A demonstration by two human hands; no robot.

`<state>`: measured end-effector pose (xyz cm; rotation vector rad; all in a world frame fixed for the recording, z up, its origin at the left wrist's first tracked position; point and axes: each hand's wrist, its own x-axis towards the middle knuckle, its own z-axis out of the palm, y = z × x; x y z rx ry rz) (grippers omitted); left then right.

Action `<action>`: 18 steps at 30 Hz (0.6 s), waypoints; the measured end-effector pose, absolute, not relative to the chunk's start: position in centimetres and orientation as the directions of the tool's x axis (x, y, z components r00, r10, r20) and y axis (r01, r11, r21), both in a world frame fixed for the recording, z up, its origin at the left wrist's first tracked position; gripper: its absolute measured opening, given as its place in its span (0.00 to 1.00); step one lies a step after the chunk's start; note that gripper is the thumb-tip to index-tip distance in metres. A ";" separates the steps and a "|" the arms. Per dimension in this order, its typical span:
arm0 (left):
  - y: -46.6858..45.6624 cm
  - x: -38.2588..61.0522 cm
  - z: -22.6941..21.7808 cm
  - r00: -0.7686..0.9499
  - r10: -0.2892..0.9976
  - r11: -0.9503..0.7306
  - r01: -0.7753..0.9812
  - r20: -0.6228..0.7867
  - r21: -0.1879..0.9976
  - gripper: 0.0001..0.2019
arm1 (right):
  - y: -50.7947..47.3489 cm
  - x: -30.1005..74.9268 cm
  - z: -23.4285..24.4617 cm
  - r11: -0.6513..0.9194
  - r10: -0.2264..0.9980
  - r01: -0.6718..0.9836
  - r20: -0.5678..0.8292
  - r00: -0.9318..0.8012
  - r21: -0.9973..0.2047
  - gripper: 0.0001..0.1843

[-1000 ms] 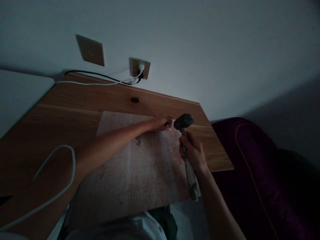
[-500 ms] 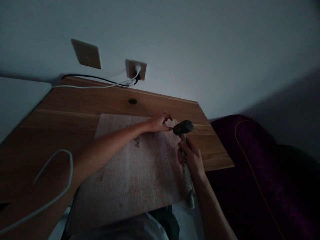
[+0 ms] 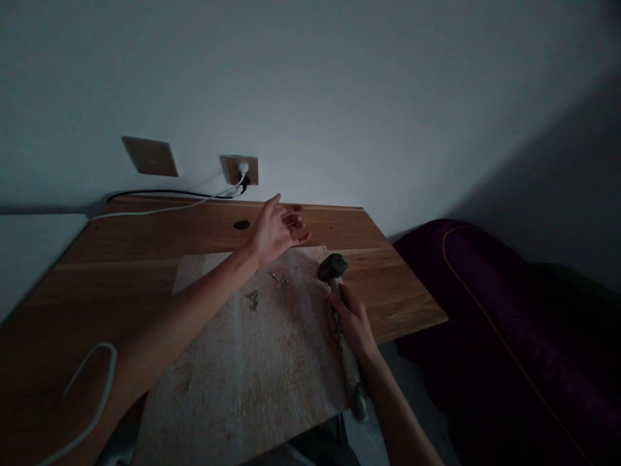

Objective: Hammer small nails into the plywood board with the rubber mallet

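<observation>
My left hand [image 3: 278, 232] is raised over the far edge of a pale, worn board [image 3: 262, 362], fingers spread and nothing in them. My right hand [image 3: 353, 322] is wrapped around the handle of a hammer [image 3: 332, 266], just behind its dark head. The head rests on or just above the board's right side, and I cannot tell which. The handle slants back toward me, past the board's near right corner. Small metal fasteners, nails or screws, lie in two groups: one pile [image 3: 253, 299] left of centre, another group [image 3: 279, 279] beneath my left hand.
The board lies on a wooden desk [image 3: 388, 278] against the wall. A round cable hole [image 3: 241, 224] is in the desk. Plugs and cords run from a wall socket [image 3: 250, 171]. A white cord [image 3: 112, 369] loops across my left forearm. Purple upholstery [image 3: 466, 278] stands at right.
My left hand has pulled away from beside the hammer head, up and to the left, and its fingers have spread. The hammer sits slightly lower and further left; the camera has tilted up.
</observation>
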<state>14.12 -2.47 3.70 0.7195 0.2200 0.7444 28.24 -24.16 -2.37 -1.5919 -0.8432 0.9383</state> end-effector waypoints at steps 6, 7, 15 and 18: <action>-4.7 13.5 6.4 0.768 0.626 0.357 -0.437 0.135 0.826 0.33 | -24.1 28.2 -2.6 -0.178 0.887 0.038 -0.143 0.439 -0.983 0.27; -5.2 13.4 6.9 0.770 0.619 0.298 -0.411 0.153 0.862 0.35 | -24.1 28.2 -2.6 -0.177 0.887 0.029 -0.147 0.438 -0.984 0.27; -8.1 11.9 9.9 0.775 0.498 -0.237 -0.309 0.388 0.921 0.41 | -23.9 28.2 -2.8 -0.151 0.889 0.008 -0.132 0.438 -0.989 0.25; -8.8 11.4 10.6 0.767 0.501 -0.226 -0.331 0.401 0.916 0.43 | -23.9 28.2 -2.7 -0.145 0.891 0.014 -0.124 0.437 -0.989 0.24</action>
